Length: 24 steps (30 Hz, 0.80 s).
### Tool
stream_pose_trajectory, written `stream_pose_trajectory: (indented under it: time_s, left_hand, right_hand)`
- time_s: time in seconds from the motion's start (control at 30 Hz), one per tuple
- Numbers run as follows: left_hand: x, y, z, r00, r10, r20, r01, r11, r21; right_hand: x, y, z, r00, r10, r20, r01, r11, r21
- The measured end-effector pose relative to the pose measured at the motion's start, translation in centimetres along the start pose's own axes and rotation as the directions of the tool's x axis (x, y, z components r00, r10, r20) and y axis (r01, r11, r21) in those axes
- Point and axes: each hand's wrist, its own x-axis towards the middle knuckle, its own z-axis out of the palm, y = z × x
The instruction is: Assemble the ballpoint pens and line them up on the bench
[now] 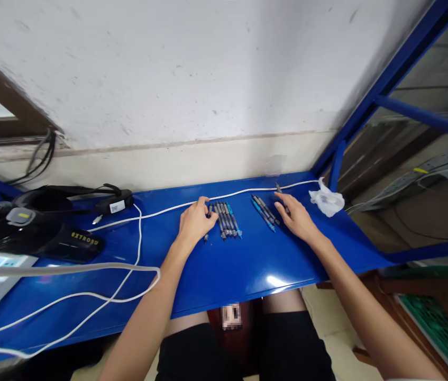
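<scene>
Several pens point(224, 219) lie side by side in a row at the middle of the blue table point(224, 280); most are dark, and the one at the right end has bright blue parts. At the row's left end, my left hand point(195, 221) pinches a dark pen point(207, 236) between thumb and fingers, its tip pointing toward me. To the right lies a smaller group of pens point(264, 211), dark ones beside a blue one, set at a slant. Beyond that group, my right hand point(295, 214) has its fingers closed around another dark pen point(278, 187), partly hidden by them.
A white cable point(176, 206) runs along the table behind the pens and loops at the left. A black device marked EXTROND point(84, 241) stands there. Crumpled white plastic point(327, 200) lies at right, near the blue frame point(337, 164). A wall point(208, 159) closes the back.
</scene>
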Motion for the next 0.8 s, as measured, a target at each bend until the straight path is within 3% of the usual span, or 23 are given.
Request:
stream_pose_trajectory:
  time_s: [0.1, 0.2, 0.27, 0.33, 0.43, 0.5, 0.67, 0.8]
  left_hand:
    - [0.5, -0.6, 0.2, 0.997, -0.020, -0.069, 0.012, 0.994, -0.111]
    - [1.0, -0.9, 0.1, 0.985, -0.052, -0.166, -0.021, 0.912, -0.410]
    - [1.1, -0.6, -0.3, 0.981, -0.084, -0.172, -0.050, 0.754, -0.655]
    - [1.0, 0.0, -0.9, 0.986, -0.090, -0.139, -0.071, 0.527, -0.847]
    - [0.7, 0.9, -1.5, 0.995, -0.052, -0.086, -0.074, 0.196, -0.978]
    - [0.5, 1.3, -1.7, 0.998, -0.033, -0.045, -0.042, 0.078, -0.996]
    - [0.5, 1.4, -1.4, 0.998, -0.051, 0.025, 0.026, 0.020, -0.999]
    - [0.4, 1.4, -1.1, 1.000, -0.009, 0.014, 0.014, 0.064, -0.998]
  right_hand:
    - [-1.2, 1.0, 0.3, 0.997, -0.035, 0.069, 0.046, 0.985, -0.165]
    - [-1.4, 0.4, 0.6, 0.990, -0.087, 0.114, 0.107, 0.977, -0.184]
    - [-1.5, -0.3, 0.4, 0.981, -0.126, 0.146, 0.148, 0.978, -0.148]
    - [-1.6, -0.7, 0.2, 0.973, -0.152, 0.173, 0.171, 0.980, -0.100]
    - [-1.8, -0.9, -0.2, 0.972, -0.152, 0.180, 0.166, 0.984, -0.065]
    - [-2.0, -0.9, -0.2, 0.976, -0.131, 0.174, 0.145, 0.987, -0.070]
    - [-1.6, -1.9, -0.1, 0.992, -0.080, 0.097, 0.084, 0.996, -0.031]
    - [0.7, -6.1, 1.3, 0.997, -0.078, -0.004, 0.077, 0.977, 0.198]
